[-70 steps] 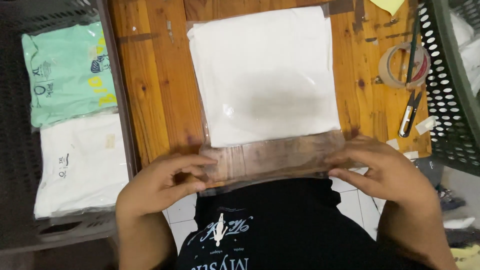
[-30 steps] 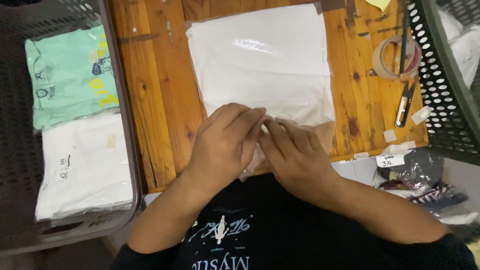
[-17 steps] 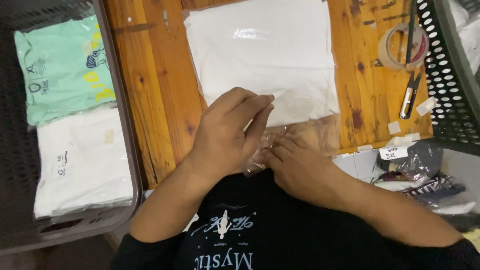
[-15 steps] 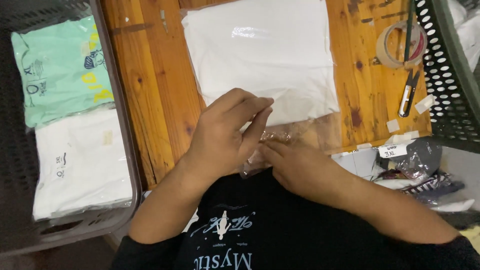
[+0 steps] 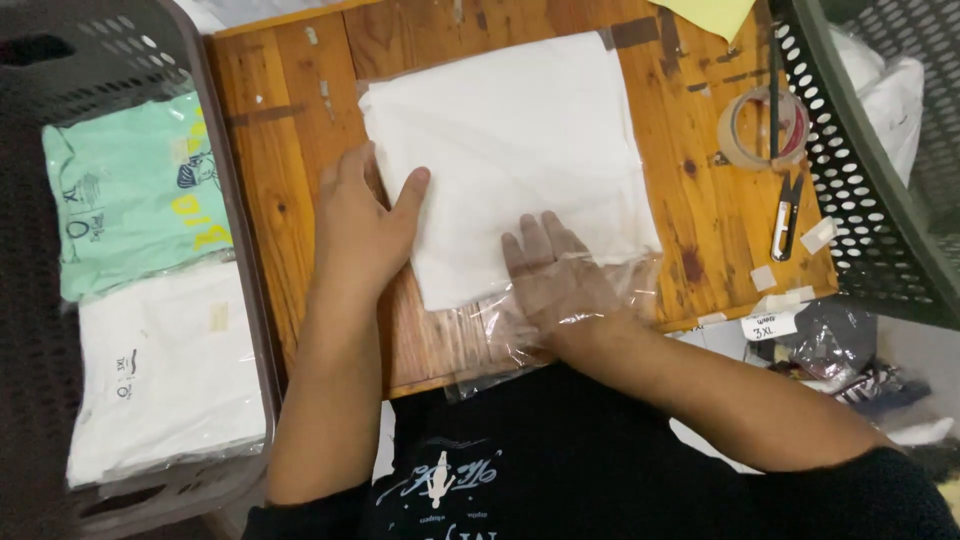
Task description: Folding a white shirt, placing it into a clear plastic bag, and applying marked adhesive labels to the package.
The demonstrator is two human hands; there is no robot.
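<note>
A folded white garment (image 5: 510, 160) lies flat on the wooden tabletop (image 5: 290, 130), inside a clear plastic bag (image 5: 500, 340) whose open end trails toward the person and hangs a little over the near edge. The left hand (image 5: 360, 220) lies palm down at the garment's left edge, fingers spread, the thumb resting on the white cloth and the other fingers on the wood beside it. Its grip is apart, closed on nothing. The right hand (image 5: 560, 280) is slid inside the mouth of the bag, seen through the crinkled plastic, fingers stretched flat with their tips touching the near edge of the garment. Its grip is apart too, pressing rather than clasping.

To the left of the tabletop stands a dark perforated basket (image 5: 250, 300) holding two bagged garments laid flat: a mint green shirt with a printed design (image 5: 130, 190) at the far end and a white one (image 5: 165, 370) nearer the person. On the right part of the tabletop lies a roll of tape (image 5: 760, 125), and just below it a small pair of black snips (image 5: 785, 215). A few small white stickers (image 5: 790, 295) cling to the wood near the right front corner. Another dark perforated basket (image 5: 870, 200) rises beside the right edge of the tabletop. The person wears a black shirt with a pale print (image 5: 440, 480).
</note>
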